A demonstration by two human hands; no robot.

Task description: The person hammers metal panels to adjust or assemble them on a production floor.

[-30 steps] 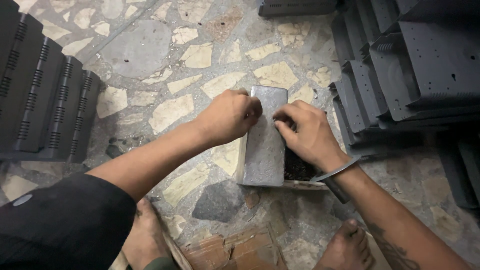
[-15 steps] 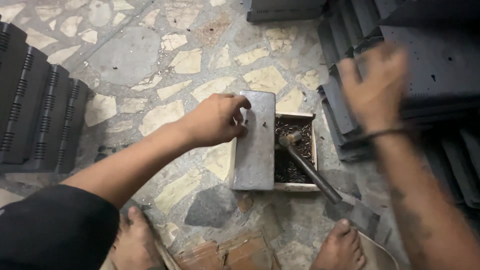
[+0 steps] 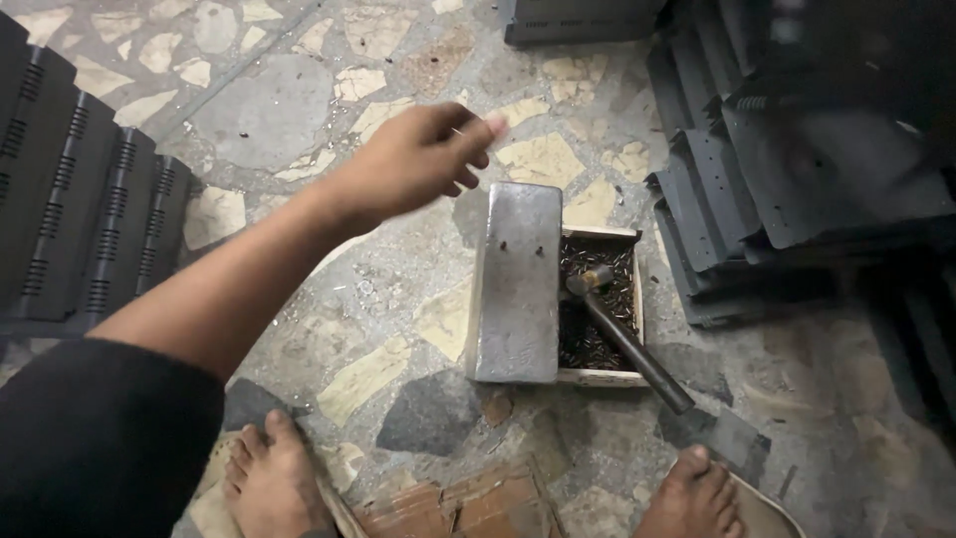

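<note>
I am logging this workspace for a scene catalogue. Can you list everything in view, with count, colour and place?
metal block: one, grey, upright on the floor at centre, two small dark specks on its top face.
wooden tray: one, pale wood, against the block's right side, filled with small dark pieces.
hammer: one, dark, head in the tray, handle sticking out over its near right corner.
ribbed panels: several, black, stacked at the left edge.
perforated sheets: many, dark grey, piled at the right.
flat box shape: one, dark, top centre, partly cut off.
floor: stone mosaic, grey and cream.
bricks: reddish, bottom centre.
feet: two, bare, bottom edge.
left hand: raised above the block, fingertips pinched, possibly on something tiny.
right hand: out of view.
</note>
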